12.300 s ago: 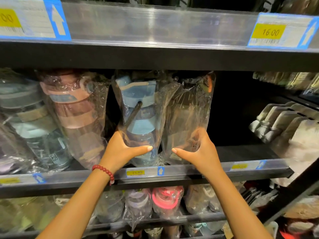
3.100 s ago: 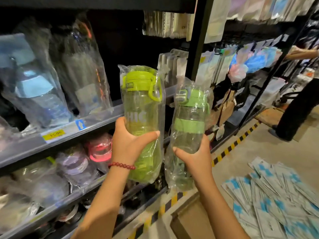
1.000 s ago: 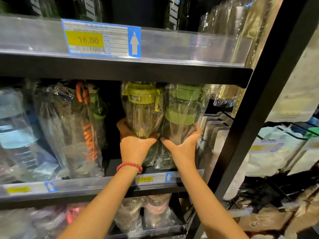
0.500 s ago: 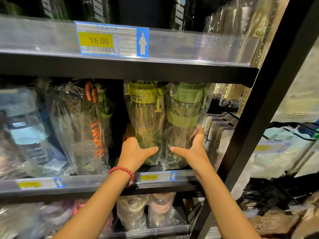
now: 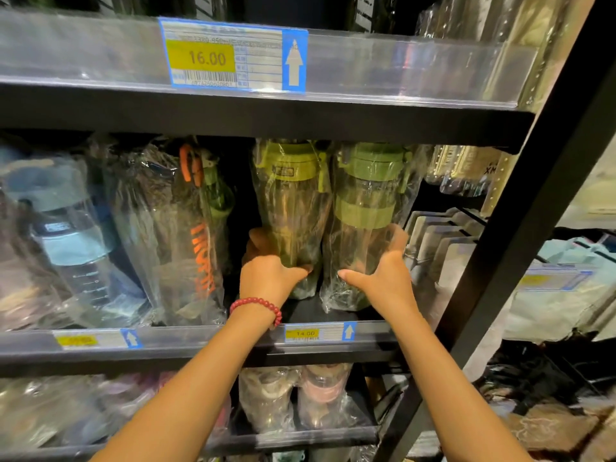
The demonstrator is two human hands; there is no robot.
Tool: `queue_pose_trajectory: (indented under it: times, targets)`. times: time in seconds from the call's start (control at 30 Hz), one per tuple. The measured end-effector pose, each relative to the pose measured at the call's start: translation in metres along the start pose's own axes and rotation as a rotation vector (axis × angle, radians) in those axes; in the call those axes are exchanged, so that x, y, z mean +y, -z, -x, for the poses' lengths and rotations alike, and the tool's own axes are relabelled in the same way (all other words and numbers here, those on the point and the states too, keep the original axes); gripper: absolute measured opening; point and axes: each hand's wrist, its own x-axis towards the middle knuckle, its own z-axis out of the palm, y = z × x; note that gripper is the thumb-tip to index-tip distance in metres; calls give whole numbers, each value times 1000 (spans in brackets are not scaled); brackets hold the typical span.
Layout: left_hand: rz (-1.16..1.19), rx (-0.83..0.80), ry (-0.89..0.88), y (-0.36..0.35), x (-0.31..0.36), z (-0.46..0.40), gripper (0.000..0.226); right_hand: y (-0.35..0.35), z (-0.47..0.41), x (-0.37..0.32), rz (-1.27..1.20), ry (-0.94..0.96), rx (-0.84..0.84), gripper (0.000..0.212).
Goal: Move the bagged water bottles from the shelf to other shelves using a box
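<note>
Two bagged clear water bottles, lime-lidded [image 5: 289, 208] and olive-banded [image 5: 366, 215], stand upright on the black middle shelf [image 5: 333, 338], the left hand [image 5: 266, 275] and right hand [image 5: 383, 275] each cupping one's base, so placement appears nearly complete, release outstanding.

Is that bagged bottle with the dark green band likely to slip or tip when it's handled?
The banded green bottle probably slides somewhat inside its loose, crinkled plastic bag. It looks clear and empty, so likely light. Tall and narrow, it may tip if nudged, though the right hand steadies it.
</note>
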Motion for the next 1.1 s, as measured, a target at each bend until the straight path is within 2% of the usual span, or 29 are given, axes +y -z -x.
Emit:
queue_pose_trajectory:
  times: [0.03,0.17,0.27,0.33,0.47,0.63,0.83,0.93,1.1]
  targets:
    - [18,-4,28,-1,-2,-2,64,-3,-4,3,44,-20,-4,71]
    - [204,-52,139,-7,-9,-12,61,-11,-14,5,-49,-33,-27,84]
    - [280,46,74,-6,-6,-20,92,-15,-14,1,-280,-6,6,79]
    - [348,118,4,-10,-5,-27,103,-22,-20,1,-299,-36,29,83]
    - [420,168,14,-16,-7,-37,99,-29,-41,-2,-237,-33,23,78]
    - [450,162,40,-22,-7,-49,107,-32,-37,9,-327,-59,8,88]
    - [486,205,37,-29,-8,-52,102,-38,-37,9,-292,-52,76,77]
    - [476,217,27,-29,-9,-51,100,-36,-45,4,-220,-18,118,70]
    - [388,178,17,-21,-6,-45,101,-40,-50,4,-136,3,130,77]
